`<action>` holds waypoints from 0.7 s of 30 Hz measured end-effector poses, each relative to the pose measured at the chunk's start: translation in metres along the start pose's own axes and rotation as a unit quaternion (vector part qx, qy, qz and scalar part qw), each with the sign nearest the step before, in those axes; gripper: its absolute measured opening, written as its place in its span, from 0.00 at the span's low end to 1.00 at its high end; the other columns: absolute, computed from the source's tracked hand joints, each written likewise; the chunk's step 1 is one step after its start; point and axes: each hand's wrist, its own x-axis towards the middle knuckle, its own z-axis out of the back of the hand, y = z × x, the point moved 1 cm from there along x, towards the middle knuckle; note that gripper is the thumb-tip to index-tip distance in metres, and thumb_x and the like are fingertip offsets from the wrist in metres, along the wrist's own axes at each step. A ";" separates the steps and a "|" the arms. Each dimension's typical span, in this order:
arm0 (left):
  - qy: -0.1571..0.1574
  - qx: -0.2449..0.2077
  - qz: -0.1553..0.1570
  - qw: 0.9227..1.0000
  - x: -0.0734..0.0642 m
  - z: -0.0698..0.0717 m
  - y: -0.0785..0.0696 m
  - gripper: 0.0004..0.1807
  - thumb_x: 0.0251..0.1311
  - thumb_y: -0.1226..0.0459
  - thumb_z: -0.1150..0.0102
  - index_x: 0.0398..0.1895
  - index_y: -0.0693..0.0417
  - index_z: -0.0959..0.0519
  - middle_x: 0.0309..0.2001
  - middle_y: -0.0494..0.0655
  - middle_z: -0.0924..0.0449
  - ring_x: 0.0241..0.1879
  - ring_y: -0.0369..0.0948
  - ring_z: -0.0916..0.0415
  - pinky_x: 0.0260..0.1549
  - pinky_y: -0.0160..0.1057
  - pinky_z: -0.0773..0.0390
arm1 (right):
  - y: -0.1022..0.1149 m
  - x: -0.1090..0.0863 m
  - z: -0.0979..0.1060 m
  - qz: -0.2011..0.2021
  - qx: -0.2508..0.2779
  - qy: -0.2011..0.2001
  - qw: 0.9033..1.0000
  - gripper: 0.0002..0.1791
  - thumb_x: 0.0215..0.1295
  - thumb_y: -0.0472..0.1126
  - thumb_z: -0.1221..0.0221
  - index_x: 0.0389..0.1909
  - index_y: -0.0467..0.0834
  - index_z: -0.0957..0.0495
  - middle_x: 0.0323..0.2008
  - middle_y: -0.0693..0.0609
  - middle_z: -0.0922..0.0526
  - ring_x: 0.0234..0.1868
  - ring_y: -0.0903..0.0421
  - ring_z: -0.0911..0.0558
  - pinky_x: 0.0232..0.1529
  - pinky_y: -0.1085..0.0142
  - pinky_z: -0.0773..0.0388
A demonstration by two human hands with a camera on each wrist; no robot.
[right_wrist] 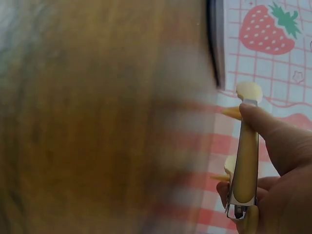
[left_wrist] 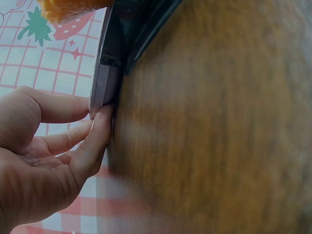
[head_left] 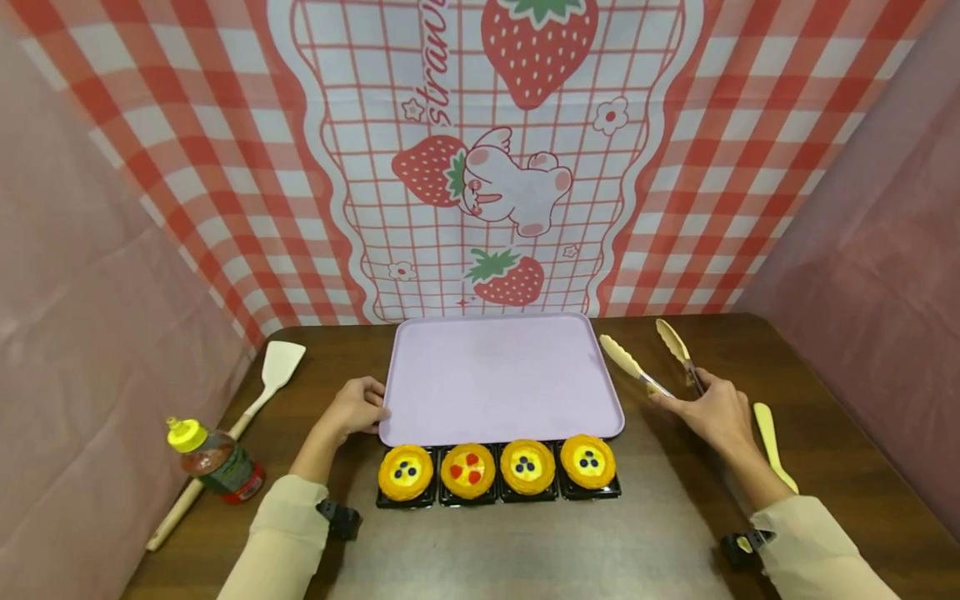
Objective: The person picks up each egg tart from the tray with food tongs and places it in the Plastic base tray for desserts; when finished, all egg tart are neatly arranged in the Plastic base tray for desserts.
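My left hand (head_left: 358, 408) pinches the left edge of a pale lilac tray (head_left: 502, 379); in the left wrist view the thumb is on the rim (left_wrist: 100, 90) and fingers are beneath it. My right hand (head_left: 716, 414) holds a pair of tongs (head_left: 621, 356) to the right of the tray. The tongs' cream tips are spread wide with nothing between them, and the thumb lies along one arm in the right wrist view. In front of the tray several tarts stand in a row in black holders, three with blueberries (head_left: 527, 467) and one with red pieces (head_left: 468, 472).
At the left lies a white spatula (head_left: 280, 364) with a wooden handle, and a yellow-capped bottle (head_left: 225, 467) stands over that handle. A small pale yellow utensil (head_left: 768, 433) lies beyond my right wrist. A checked strawberry cloth (head_left: 517, 192) hangs behind the wooden table (head_left: 517, 550).
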 end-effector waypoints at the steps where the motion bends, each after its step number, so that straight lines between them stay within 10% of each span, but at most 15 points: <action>1: 0.000 0.001 0.000 1.000 0.000 0.000 0.000 0.20 0.53 0.78 0.37 0.49 0.74 0.30 0.37 0.60 0.28 0.30 0.46 0.25 0.25 0.43 0.14 | -0.002 0.000 -0.001 -0.009 0.001 0.001 1.000 0.53 0.45 0.63 0.26 0.62 0.28 0.29 0.51 0.25 0.23 0.43 0.26 0.23 0.36 0.40 0.24; 21: 0.013 0.037 -0.004 0.999 -0.006 0.008 0.003 0.20 0.55 0.76 0.37 0.50 0.76 0.29 0.37 0.61 0.26 0.31 0.47 0.23 0.27 0.44 0.14 | -0.019 -0.005 -0.011 -0.047 0.027 0.064 0.996 0.45 0.50 0.63 0.29 0.50 0.27 0.30 0.38 0.32 0.21 0.36 0.37 0.22 0.33 0.46 0.24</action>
